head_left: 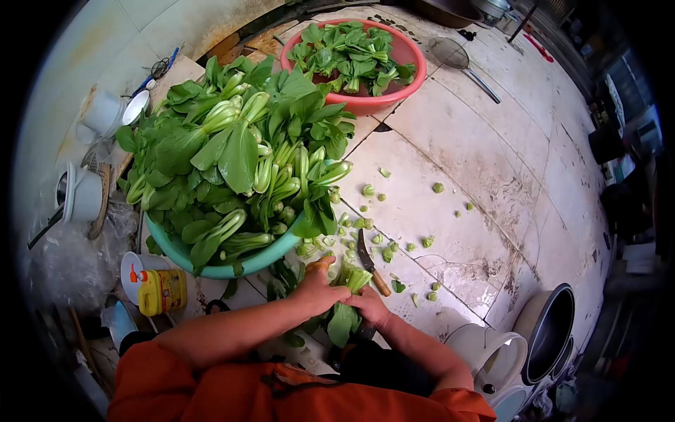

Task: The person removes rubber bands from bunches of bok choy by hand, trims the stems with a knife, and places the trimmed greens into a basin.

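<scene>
Low in front of my body, a bok choy [342, 322] is between my two hands, its cut pale base up and its leaves hanging down. My left hand [320, 288] grips it from the left; the fingers of my right hand [368, 307] close on its right side. Just beyond my right hand a curved knife [380, 283] with a wooden handle lies on the tiles. Cut-off bok choy ends [388, 253] are scattered around it. To the left, a teal basin [251, 265] is heaped high with whole bok choy [239, 151].
Farther off stands a pink basin [370, 105] holding more greens, with a wire skimmer [450, 53] beside it. A yellow jug [162, 291] is near my left arm. White buckets [486, 348] and a dark pot [547, 330] stand at the right.
</scene>
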A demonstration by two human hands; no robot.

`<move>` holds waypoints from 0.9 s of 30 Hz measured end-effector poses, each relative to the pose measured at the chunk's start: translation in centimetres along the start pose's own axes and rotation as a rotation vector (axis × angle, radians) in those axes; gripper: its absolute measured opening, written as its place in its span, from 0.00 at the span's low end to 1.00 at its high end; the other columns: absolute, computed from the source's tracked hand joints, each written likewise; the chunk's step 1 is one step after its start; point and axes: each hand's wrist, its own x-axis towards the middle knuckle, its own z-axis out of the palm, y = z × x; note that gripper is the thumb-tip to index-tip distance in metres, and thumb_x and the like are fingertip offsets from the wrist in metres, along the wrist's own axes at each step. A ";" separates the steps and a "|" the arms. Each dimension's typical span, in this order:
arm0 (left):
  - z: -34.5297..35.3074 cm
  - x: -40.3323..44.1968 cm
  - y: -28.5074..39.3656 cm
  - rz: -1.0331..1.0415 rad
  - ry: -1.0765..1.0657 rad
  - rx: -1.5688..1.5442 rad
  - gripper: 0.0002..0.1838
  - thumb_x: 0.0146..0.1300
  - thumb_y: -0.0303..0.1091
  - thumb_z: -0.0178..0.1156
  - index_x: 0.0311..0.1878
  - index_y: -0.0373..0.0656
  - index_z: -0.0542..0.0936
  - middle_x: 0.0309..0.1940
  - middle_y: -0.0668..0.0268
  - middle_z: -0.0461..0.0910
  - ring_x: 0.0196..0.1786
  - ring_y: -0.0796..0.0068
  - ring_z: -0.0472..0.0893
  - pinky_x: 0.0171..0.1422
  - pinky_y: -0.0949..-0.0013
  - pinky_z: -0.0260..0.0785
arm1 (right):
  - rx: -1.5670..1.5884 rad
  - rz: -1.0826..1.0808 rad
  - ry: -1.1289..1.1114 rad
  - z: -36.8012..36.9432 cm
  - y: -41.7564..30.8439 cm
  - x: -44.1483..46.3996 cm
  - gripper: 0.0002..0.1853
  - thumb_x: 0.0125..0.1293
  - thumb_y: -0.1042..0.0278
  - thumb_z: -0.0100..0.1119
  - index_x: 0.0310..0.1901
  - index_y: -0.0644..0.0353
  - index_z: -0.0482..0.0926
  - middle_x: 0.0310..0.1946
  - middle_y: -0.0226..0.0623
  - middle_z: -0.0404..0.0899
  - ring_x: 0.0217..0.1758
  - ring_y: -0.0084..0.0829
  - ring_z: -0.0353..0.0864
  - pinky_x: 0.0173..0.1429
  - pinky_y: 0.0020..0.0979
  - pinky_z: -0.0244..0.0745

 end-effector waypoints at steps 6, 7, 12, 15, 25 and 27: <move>-8.2 -4.1 1.4 -0.253 -0.167 -0.548 0.28 0.58 0.28 0.64 0.63 0.42 0.69 0.59 0.58 0.73 0.52 0.63 0.80 0.56 0.66 0.72 | 0.176 -0.039 0.241 -2.0 -4.7 -0.3 0.17 0.61 0.69 0.63 0.49 0.69 0.76 0.40 0.44 0.83 0.40 0.38 0.85 0.48 0.37 0.81; -10.0 -5.6 2.0 -0.334 -0.195 -0.660 0.26 0.59 0.28 0.63 0.62 0.41 0.70 0.56 0.59 0.75 0.48 0.62 0.83 0.53 0.65 0.74 | 0.177 -0.081 0.298 -2.2 -6.6 0.4 0.17 0.61 0.68 0.63 0.48 0.69 0.77 0.39 0.44 0.83 0.39 0.38 0.85 0.47 0.37 0.81; -17.0 -13.1 1.2 -0.225 -0.212 -0.972 0.18 0.62 0.27 0.59 0.55 0.41 0.74 0.48 0.58 0.79 0.43 0.59 0.84 0.49 0.62 0.77 | -0.121 -0.332 0.409 -0.4 -24.8 4.9 0.18 0.63 0.63 0.61 0.49 0.67 0.77 0.42 0.42 0.83 0.42 0.37 0.84 0.51 0.37 0.79; -19.0 -15.6 0.4 -0.144 -0.155 -1.081 0.16 0.62 0.25 0.56 0.54 0.40 0.74 0.48 0.56 0.80 0.42 0.57 0.84 0.48 0.61 0.77 | -0.051 -0.585 0.248 6.2 -34.5 4.9 0.33 0.66 0.45 0.54 0.66 0.56 0.65 0.57 0.46 0.75 0.56 0.44 0.77 0.62 0.47 0.71; -22.7 -14.6 0.0 -0.043 -0.081 -1.030 0.15 0.63 0.29 0.56 0.53 0.41 0.75 0.48 0.60 0.79 0.39 0.66 0.84 0.44 0.66 0.76 | -0.497 -0.732 0.520 14.2 -27.5 10.2 0.13 0.66 0.69 0.57 0.51 0.63 0.77 0.38 0.34 0.82 0.36 0.25 0.82 0.39 0.25 0.76; -23.3 -14.2 -0.2 -0.018 -0.095 -1.027 0.15 0.63 0.29 0.57 0.53 0.41 0.75 0.47 0.61 0.79 0.38 0.69 0.84 0.43 0.68 0.75 | -0.610 -0.692 0.424 15.8 -24.7 10.1 0.11 0.64 0.73 0.57 0.47 0.65 0.79 0.34 0.33 0.82 0.33 0.23 0.81 0.35 0.22 0.74</move>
